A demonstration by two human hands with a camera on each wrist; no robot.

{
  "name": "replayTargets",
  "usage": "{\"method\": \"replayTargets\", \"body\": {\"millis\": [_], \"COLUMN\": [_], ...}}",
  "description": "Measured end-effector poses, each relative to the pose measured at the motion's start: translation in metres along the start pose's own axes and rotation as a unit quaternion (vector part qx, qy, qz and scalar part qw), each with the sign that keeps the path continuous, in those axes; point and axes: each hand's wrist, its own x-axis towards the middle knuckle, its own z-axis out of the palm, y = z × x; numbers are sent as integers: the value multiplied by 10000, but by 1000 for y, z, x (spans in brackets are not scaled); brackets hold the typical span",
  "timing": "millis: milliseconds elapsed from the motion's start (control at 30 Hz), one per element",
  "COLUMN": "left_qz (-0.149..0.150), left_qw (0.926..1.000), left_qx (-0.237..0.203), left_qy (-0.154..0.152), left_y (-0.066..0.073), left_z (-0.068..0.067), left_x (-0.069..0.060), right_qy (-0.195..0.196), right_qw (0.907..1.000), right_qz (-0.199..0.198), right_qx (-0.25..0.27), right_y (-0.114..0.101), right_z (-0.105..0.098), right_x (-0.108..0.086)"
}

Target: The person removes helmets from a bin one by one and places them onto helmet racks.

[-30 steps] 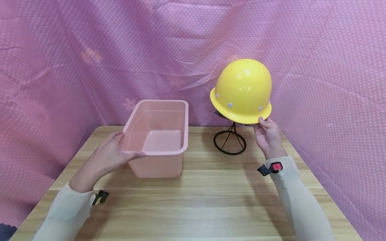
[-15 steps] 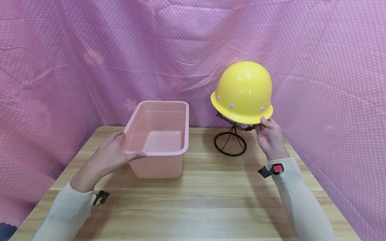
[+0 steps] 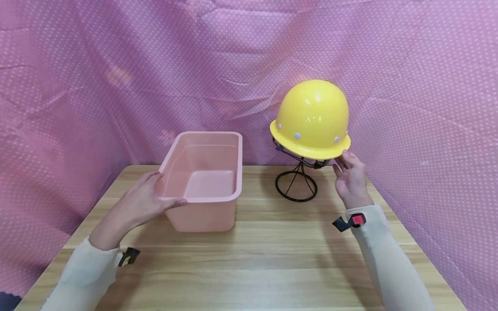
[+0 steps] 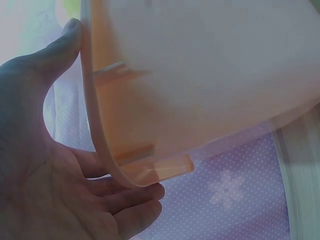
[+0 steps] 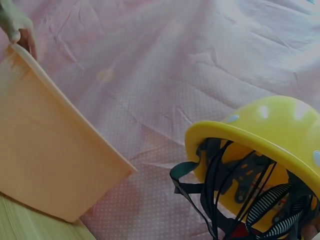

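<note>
At the left, a pink plastic bin point(image 3: 210, 216) stands on the table with its mouth facing up. My left hand point(image 3: 138, 205) grips its near-left corner, the thumb along the front rim and the fingers at the left side; the left wrist view shows fingertips point(image 4: 142, 210) beyond the rim. A yellow hard hat point(image 3: 313, 116) sits on a black wire stand point(image 3: 297, 185) at the back right. Just below the hat's right brim, my right hand point(image 3: 352, 181) has its fingers loosely extended, the thumb at the brim's edge. Dark straps point(image 5: 220, 185) hang inside the hat.
The light wooden table point(image 3: 249, 276) runs from the front to a pink dotted cloth point(image 3: 249, 52) draped at the back and both sides. A gap of bare table lies between the bin and the stand.
The hard hat has settled slightly lower on the stand, its chin strap now showing below the brim. My right thumb has slid off the brim towards the right. The left hand stays on the bin.
</note>
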Motion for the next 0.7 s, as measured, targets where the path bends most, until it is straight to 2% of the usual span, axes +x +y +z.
{"method": "replayTargets", "body": {"millis": [133,267,367,433,500,567,633,667,700], "left_qz": [-42,36,160,292,564,967,1388,1579,1731], "left_qw": [10000,9999,9996,9990,9971,9925,9855,9816,9783], "left_qx": [48,133,173,192,216,280,390,457,512], "left_qy": [-30,-3,128,269,467,698,898,969,1015], "left_y": [0,1,4,6,9,12,16,19,22], "left_z": [-1,-2,-2,-3,-3,-3,-3,-4,-4], "left_x": [1,2,2,3,5,8,12,14,16], "right_qy": [513,1093,1127,900,600,269,-30,-161,-299], "right_qw": [9981,9891,9786,9689,9537,9327,9052,8887,8682], "right_qz": [-247,-736,-1328,-1736,-2110,-2429,-2711,-2874,-3077], "right_qx": [-231,-650,-1097,-1514,-2058,-2651,-3273,-3568,-3881], "right_y": [-2,-4,-6,-8,-10,-13,-15,-17,-19], "right_z": [-1,-3,-4,-5,-5,-4,-3,-2,0], "right_x": [1,1,-1,-2,-5,-9,-15,-17,-20]}}
